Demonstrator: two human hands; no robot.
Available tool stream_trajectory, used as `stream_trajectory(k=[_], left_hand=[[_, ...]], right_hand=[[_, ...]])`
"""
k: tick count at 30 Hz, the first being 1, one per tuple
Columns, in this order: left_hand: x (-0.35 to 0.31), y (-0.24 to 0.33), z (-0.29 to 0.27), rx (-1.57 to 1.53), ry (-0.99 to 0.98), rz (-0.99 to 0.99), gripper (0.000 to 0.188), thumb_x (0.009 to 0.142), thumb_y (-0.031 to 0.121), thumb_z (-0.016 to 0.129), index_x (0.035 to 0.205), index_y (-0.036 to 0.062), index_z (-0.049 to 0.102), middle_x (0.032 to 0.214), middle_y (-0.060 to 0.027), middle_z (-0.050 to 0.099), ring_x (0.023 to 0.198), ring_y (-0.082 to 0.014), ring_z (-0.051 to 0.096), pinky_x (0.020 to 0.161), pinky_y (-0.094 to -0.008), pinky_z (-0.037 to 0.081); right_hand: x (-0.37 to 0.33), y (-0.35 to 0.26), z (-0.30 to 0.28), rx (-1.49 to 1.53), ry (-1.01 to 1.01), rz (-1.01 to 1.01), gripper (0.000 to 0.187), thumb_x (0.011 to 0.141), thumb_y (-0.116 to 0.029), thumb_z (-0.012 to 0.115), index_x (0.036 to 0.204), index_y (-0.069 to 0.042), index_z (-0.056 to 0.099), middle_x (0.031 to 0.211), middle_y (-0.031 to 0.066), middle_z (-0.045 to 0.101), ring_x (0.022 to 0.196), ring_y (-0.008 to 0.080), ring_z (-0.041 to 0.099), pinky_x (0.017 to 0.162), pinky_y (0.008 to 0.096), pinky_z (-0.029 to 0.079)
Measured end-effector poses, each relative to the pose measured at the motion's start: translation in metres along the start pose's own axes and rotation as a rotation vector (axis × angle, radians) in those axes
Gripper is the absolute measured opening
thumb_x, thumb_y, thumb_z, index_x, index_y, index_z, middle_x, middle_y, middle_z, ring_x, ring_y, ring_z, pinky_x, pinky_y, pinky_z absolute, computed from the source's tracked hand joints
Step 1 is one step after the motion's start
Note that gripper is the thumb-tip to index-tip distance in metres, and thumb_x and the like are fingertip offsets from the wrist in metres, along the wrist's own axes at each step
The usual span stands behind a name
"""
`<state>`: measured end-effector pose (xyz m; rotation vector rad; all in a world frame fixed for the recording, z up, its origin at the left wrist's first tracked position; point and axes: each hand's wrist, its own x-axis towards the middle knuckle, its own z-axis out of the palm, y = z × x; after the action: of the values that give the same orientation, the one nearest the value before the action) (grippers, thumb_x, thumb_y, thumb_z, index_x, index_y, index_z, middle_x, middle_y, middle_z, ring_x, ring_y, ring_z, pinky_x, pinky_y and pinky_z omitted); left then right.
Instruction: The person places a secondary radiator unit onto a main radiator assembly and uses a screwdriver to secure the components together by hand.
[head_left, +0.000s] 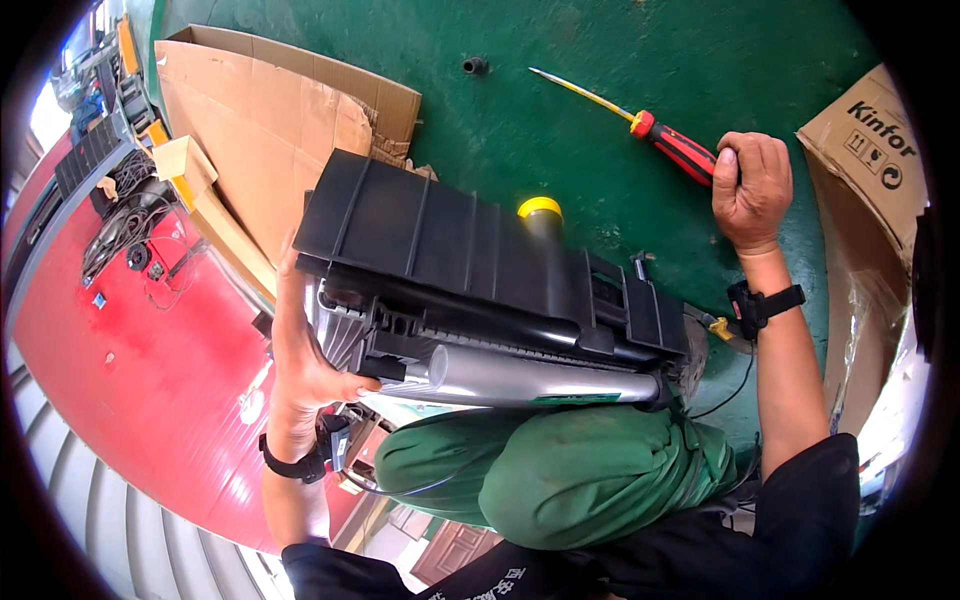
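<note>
A long black plastic housing [415,225] with ribs lies across the view above my green-trousered knees. Along its near side runs a silver metal cylinder [540,378], with finned metal parts partly hidden beneath the black cover. My left hand [303,350] grips the left end of this unit, thumb below and fingers reaching up the end face. To the right, away from the unit, my right hand [752,190] is closed round the handle end of a red-and-black screwdriver [682,150]. The screwdriver's long shaft points up and left over the green floor.
Behind the unit at left stands an opened cardboard box [265,120]; another carton [865,160] is at the right edge. A small black cylindrical fitting [475,66] lies on the green floor. A yellow-rimmed round part [541,208] shows behind the housing. Cables [125,225] lie on a red surface.
</note>
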<state>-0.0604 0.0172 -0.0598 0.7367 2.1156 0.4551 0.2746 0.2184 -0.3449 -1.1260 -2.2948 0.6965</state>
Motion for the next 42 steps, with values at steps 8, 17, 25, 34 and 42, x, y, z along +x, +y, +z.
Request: stream_trajectory(k=[8, 17, 25, 34, 42], left_hand=[[0.002, -0.008, 0.009, -0.018, 0.076, 0.051, 0.145, 0.051, 0.072, 0.093, 0.153, -0.0134, 0.033, 0.150, -0.0193, 0.045, 0.138, -0.0288, 0.046, 0.115, -0.0393, 0.035], [0.002, -0.009, 0.007, -0.106, 0.030, 0.063, 0.143, 0.051, 0.066, 0.096, 0.154, -0.0103, 0.033, 0.151, -0.0189, 0.043, 0.140, -0.0307, 0.045, 0.117, -0.0404, 0.033], [0.001, -0.012, 0.003, -0.092, 0.002, 0.048, 0.141, 0.051, 0.066, 0.096, 0.153, -0.0099, 0.035, 0.154, -0.0197, 0.039, 0.143, -0.0314, 0.043, 0.118, -0.0408, 0.032], [0.005, 0.007, 0.012, -0.135, 0.018, 0.004, 0.143, 0.051, 0.068, 0.094, 0.154, -0.0094, 0.032, 0.152, -0.0197, 0.039, 0.141, -0.0320, 0.044, 0.118, -0.0415, 0.032], [0.006, -0.002, 0.003, -0.040, -0.025, 0.064, 0.139, 0.053, 0.067, 0.094, 0.153, -0.0091, 0.035, 0.151, -0.0204, 0.039, 0.143, -0.0348, 0.043, 0.120, -0.0436, 0.030]], right_hand=[[0.009, -0.005, 0.000, -0.029, -0.020, -0.021, 0.006, 0.091, -0.013, 0.060, 0.090, -0.011, 0.066, 0.085, 0.0053, 0.060, 0.082, 0.0269, 0.058, 0.075, 0.0395, 0.049], [0.000, -0.003, 0.000, -0.006, -0.011, -0.008, 0.006, 0.091, -0.013, 0.060, 0.090, -0.010, 0.066, 0.087, 0.0063, 0.061, 0.083, 0.0284, 0.059, 0.076, 0.0402, 0.049], [0.000, -0.002, -0.001, -0.014, -0.013, -0.005, 0.006, 0.091, -0.013, 0.060, 0.090, -0.010, 0.065, 0.088, 0.0060, 0.062, 0.085, 0.0278, 0.059, 0.077, 0.0398, 0.049], [0.003, -0.001, -0.002, -0.028, -0.020, -0.016, 0.006, 0.091, -0.013, 0.059, 0.090, -0.010, 0.065, 0.087, 0.0064, 0.060, 0.084, 0.0284, 0.059, 0.076, 0.0402, 0.049], [0.003, -0.006, -0.001, -0.033, -0.039, -0.011, 0.009, 0.093, -0.015, 0.058, 0.089, -0.010, 0.064, 0.085, 0.0072, 0.059, 0.083, 0.0288, 0.058, 0.076, 0.0411, 0.048]])
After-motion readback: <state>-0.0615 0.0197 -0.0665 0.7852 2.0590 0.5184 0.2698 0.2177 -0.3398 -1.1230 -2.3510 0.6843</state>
